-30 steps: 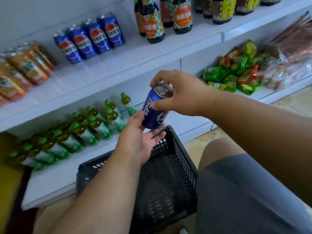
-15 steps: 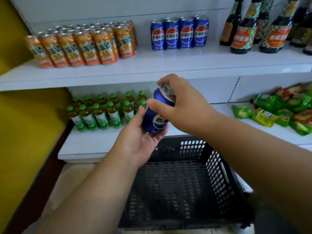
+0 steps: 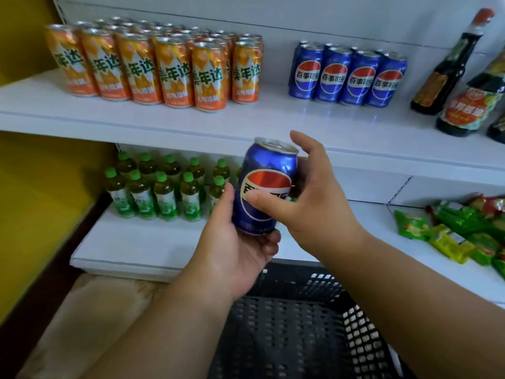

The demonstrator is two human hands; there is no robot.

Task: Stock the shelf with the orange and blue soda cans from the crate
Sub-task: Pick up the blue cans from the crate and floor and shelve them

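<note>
A blue soda can stands upright in front of me, logo facing me. My left hand cups its base and left side from below. My right hand grips it from the right, thumb across the logo and fingers behind the can. On the upper shelf stand several orange cans at left and several blue cans to their right. The black crate is below my arms; the part I see holds no cans.
Dark sauce bottles stand at the upper shelf's right end. The lower shelf carries several green-capped tea bottles at left and green snack packets at right. A yellow wall panel borders the left.
My right hand slid from the can's top down onto its side, and the can now stands upright with the logo toward me. The view has moved closer to the shelf.
</note>
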